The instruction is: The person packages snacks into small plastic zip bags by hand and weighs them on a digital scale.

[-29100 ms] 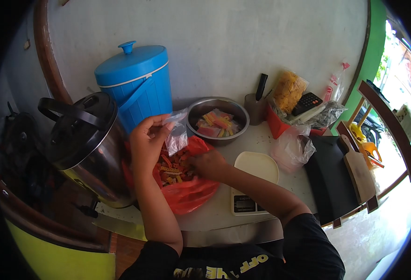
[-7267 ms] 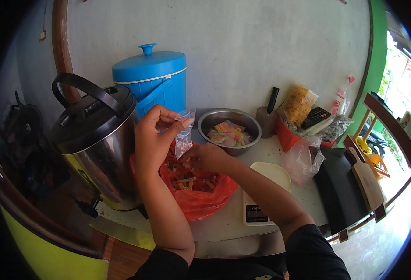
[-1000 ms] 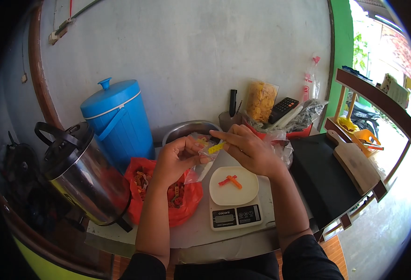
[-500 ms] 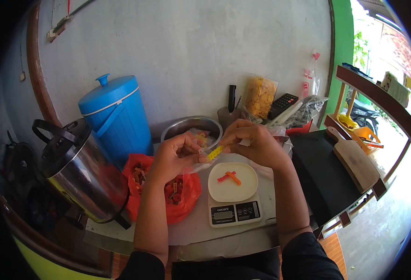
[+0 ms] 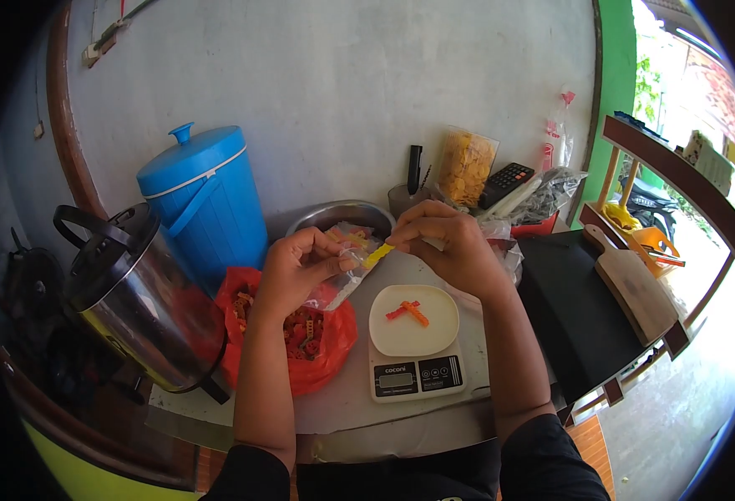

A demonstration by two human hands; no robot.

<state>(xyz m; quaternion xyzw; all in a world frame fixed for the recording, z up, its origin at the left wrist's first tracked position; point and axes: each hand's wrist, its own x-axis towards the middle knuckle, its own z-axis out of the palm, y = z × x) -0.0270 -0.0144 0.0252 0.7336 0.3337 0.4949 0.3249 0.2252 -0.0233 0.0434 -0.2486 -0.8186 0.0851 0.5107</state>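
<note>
My left hand (image 5: 299, 265) pinches a small clear plastic bag (image 5: 344, 285) above the table. My right hand (image 5: 449, 244) holds one end of a yellow ridged snack stick (image 5: 377, 255) between thumb and fingertips. The stick's lower end is at the bag's mouth; whether it is inside or in front of the plastic I cannot tell. Below the hands stands a white digital kitchen scale (image 5: 418, 379), with a red snack stick (image 5: 397, 311) and an orange one (image 5: 417, 315) crossing on its plate. Left of it, an open red plastic bag (image 5: 338, 351) holds many coloured snack pieces.
A metal bowl (image 5: 347, 214) with plastic-wrapped contents sits behind my hands. On the left stand a blue lidded cooler (image 5: 209, 209) and a large steel pot (image 5: 146, 309). At the back right are a tub of chips (image 5: 468, 171) and a calculator (image 5: 506, 184); a wooden cutting board (image 5: 635, 284) lies farther right.
My right hand has shifted slightly, and its fingers now hold the yellow stick by its upper end. The small bag shows more plainly, hanging below my left fingers.
</note>
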